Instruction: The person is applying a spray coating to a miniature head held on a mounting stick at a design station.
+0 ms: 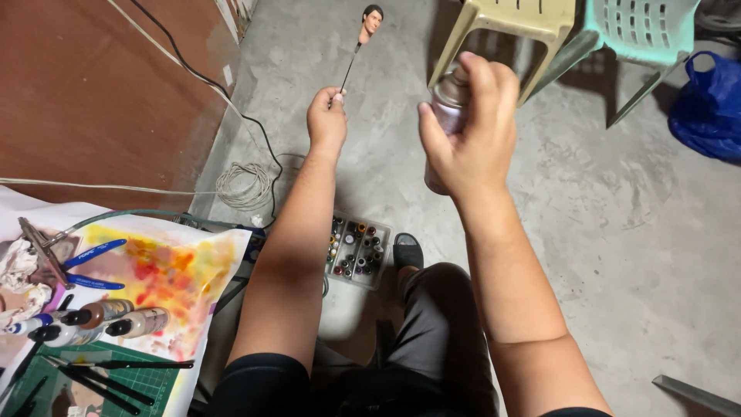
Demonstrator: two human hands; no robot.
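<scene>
Grey spray can (448, 116), upright at frame centre, sat clamped in our right hand (471, 131). Up-left, our left hand (327, 120) pinched a thin stick (349, 69) topped by a small model head (371, 21).

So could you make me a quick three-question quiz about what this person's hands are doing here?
1. True or false: the left hand holds a stick topped with a small model head.
2. What does the right hand grip? A) brush B) spray can C) pliers
3. What sits on the floor between the arms?

Key: 1 true. 2 B. 3 A clear box of small paint pots.
</scene>
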